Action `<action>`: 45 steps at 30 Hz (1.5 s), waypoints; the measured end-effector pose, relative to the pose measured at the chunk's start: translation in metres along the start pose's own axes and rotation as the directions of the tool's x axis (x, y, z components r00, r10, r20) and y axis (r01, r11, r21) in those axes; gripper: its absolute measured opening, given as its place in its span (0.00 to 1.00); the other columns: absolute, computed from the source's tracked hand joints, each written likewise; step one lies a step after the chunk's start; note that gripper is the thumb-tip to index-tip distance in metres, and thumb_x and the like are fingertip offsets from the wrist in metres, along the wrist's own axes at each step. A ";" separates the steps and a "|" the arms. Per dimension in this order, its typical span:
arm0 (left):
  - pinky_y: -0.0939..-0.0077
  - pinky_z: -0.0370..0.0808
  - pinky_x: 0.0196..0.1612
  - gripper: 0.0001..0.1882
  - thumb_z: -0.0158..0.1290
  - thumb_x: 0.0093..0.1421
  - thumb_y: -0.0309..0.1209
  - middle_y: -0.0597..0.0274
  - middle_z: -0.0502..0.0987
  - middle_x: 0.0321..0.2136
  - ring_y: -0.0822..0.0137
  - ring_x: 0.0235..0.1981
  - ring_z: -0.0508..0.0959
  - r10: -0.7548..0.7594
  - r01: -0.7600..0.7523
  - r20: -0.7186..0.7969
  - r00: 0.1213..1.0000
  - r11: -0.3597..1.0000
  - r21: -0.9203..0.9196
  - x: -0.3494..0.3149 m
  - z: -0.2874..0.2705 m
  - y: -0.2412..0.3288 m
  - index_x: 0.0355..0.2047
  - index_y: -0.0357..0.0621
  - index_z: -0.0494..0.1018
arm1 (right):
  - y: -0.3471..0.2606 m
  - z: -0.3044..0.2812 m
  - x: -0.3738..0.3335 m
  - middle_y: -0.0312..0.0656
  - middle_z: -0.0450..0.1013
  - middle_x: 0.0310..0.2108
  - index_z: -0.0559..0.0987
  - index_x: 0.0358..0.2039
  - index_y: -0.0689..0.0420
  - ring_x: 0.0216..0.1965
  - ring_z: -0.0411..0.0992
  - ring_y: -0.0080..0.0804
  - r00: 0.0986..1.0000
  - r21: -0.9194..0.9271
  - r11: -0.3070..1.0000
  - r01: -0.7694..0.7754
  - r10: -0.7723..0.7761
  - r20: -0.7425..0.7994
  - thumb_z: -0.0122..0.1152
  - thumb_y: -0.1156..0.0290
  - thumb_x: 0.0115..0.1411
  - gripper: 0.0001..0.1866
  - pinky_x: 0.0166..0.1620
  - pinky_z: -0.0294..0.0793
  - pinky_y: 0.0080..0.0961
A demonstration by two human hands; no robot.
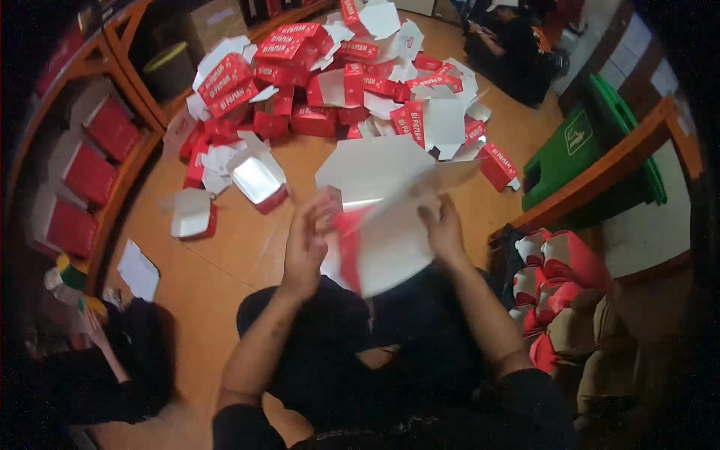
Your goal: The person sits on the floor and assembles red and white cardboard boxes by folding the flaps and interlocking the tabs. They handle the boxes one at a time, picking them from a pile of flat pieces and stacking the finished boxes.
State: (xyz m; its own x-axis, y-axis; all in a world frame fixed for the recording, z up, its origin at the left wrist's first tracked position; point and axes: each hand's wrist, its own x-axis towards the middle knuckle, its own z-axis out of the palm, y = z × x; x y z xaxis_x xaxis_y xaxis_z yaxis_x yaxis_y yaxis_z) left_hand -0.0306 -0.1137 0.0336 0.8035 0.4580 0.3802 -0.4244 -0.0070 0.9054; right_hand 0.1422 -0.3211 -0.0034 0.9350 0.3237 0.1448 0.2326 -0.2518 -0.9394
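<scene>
A partly folded food box (pixel 397 236), white inside with a red panel, is above my lap and blurred by motion. My right hand (pixel 445 231) grips its right side, thumb on the white face and the other fingers mostly hidden behind. At the left edge, my left hand (pixel 307 244) has its fingers curled against the card beside the red panel. Beyond the box, folded red and white boxes (pixel 315 82) lie in a large heap on the floor. Two open boxes, one larger (pixel 256 174) and one smaller (pixel 193 215), stand nearer on the left.
Stacks of flat red and brown cartons (pixel 562 292) sit at my right, below a green bin (pixel 577 154) and a wooden rail. Red boxes fill a wooden shelf (pixel 142 161) on the left. One person (pixel 112 367) is at the lower left, another (pixel 510 52) at the far right.
</scene>
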 end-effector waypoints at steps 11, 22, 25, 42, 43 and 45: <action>0.59 0.75 0.48 0.13 0.52 0.50 0.26 0.53 0.71 0.47 0.51 0.44 0.76 -0.243 -0.348 0.583 0.775 0.606 0.715 0.036 -0.039 -0.108 0.38 0.44 0.77 | 0.045 0.014 0.104 0.57 0.77 0.41 0.78 0.45 0.62 0.44 0.76 0.53 0.968 -0.611 0.789 0.073 0.091 0.233 0.66 0.62 0.51 0.23 0.48 0.73 0.40; 0.58 0.74 0.48 0.19 0.57 0.51 0.26 0.52 0.73 0.43 0.48 0.46 0.75 -0.022 -0.369 0.572 0.820 0.743 0.558 0.037 -0.048 -0.132 0.45 0.45 0.73 | 0.047 0.025 0.125 0.62 0.73 0.47 0.65 0.57 0.65 0.49 0.72 0.60 0.946 -0.778 0.572 0.261 0.009 0.324 0.63 0.62 0.55 0.33 0.52 0.71 0.45; 0.60 0.74 0.47 0.18 0.57 0.52 0.26 0.54 0.74 0.42 0.50 0.45 0.76 -0.071 -0.297 0.550 0.832 0.781 0.550 0.033 -0.049 -0.138 0.45 0.45 0.72 | 0.055 0.023 0.126 0.61 0.73 0.48 0.62 0.58 0.63 0.49 0.72 0.60 0.970 -0.868 0.488 0.094 0.150 0.189 0.62 0.63 0.54 0.34 0.53 0.70 0.47; 0.61 0.74 0.45 0.09 0.54 0.55 0.29 0.56 0.71 0.40 0.53 0.44 0.75 0.018 -0.511 0.690 0.724 0.687 0.518 0.038 -0.040 -0.143 0.38 0.47 0.73 | -0.029 0.097 0.058 0.61 0.76 0.33 0.79 0.32 0.65 0.37 0.76 0.58 0.892 -0.570 0.778 0.264 0.028 0.451 0.50 0.53 0.61 0.24 0.43 0.75 0.45; 0.61 0.74 0.46 0.09 0.55 0.55 0.30 0.56 0.71 0.40 0.53 0.44 0.75 0.004 -0.510 0.689 0.724 0.676 0.531 0.038 -0.041 -0.143 0.37 0.46 0.72 | -0.031 0.106 0.058 0.61 0.77 0.32 0.80 0.32 0.65 0.37 0.76 0.58 0.874 -0.641 0.694 0.329 0.033 0.485 0.50 0.55 0.60 0.23 0.43 0.75 0.45; 0.61 0.74 0.46 0.09 0.55 0.55 0.31 0.57 0.71 0.39 0.53 0.45 0.74 -0.011 -0.511 0.681 0.732 0.653 0.559 0.038 -0.043 -0.143 0.36 0.45 0.72 | -0.039 0.119 0.061 0.61 0.77 0.31 0.81 0.30 0.66 0.36 0.77 0.57 0.833 -0.743 0.485 0.461 0.052 0.551 0.49 0.59 0.59 0.21 0.43 0.76 0.46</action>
State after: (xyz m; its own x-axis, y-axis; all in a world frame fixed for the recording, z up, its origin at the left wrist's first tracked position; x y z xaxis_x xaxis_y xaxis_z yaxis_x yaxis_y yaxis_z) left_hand 0.0429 -0.0566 -0.0895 0.8771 -0.2697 0.3974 -0.4539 -0.7359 0.5024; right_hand 0.1584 -0.1824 0.0053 0.6431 0.7592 -0.0999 0.7431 -0.6503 -0.1580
